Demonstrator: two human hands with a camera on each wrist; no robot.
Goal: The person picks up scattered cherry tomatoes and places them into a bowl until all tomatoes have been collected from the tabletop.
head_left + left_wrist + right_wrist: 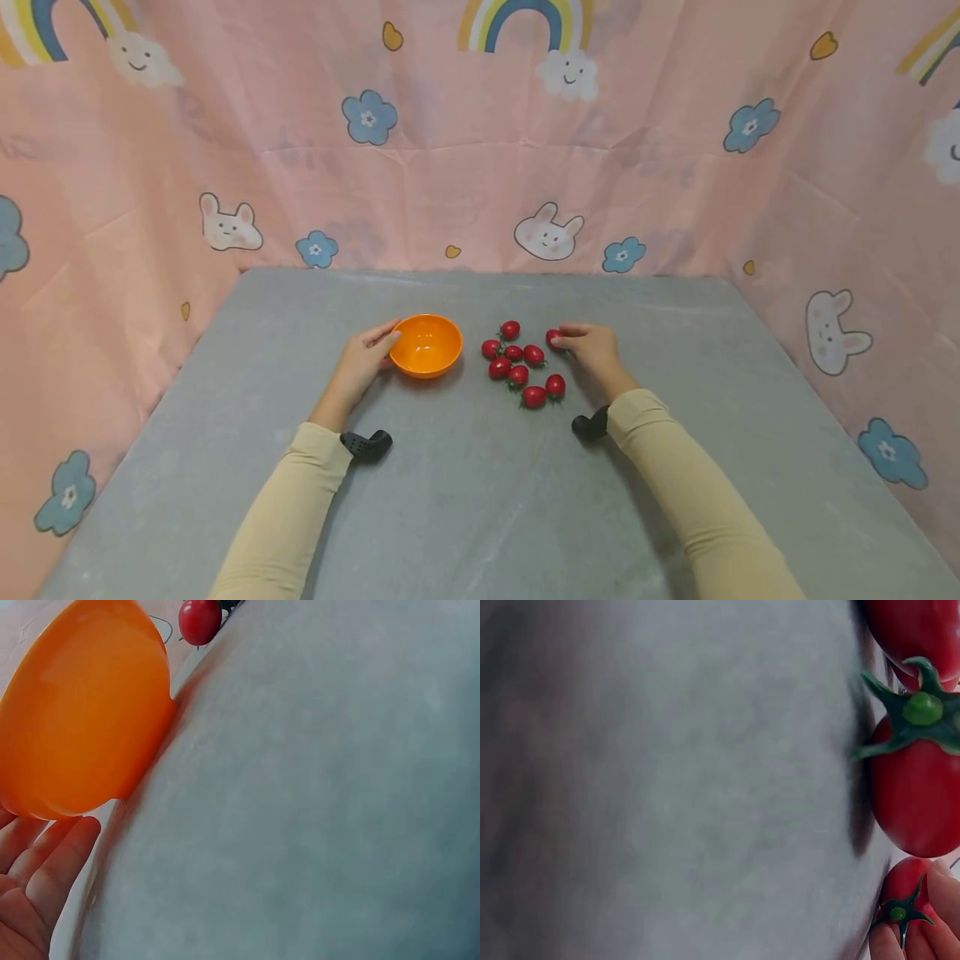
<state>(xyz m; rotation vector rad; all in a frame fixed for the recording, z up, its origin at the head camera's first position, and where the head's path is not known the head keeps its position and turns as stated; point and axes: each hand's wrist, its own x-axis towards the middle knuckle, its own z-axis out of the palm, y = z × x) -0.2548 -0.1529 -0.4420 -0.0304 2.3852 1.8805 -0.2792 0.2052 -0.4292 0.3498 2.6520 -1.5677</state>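
An orange bowl (426,348) stands upright on the table, left of the tomatoes. At its left side my left hand (356,368) holds it, the thumb at the rim and the other fingers partly hidden behind it. In the left wrist view, fingertips (86,829) rest against the outside of the bowl (90,712). My right hand (595,354) pinches a small red tomato (553,338) between thumb and fingers, at the right of the group. The right wrist view shows this tomato (901,889) with its green stem star facing the camera.
Several more red tomatoes (517,377) with green stems lie loosely grouped between the bowl and my right hand. The grey table (465,500) meets a pink printed curtain (420,183) at its back and sides. Each wrist carries a black device (367,446).
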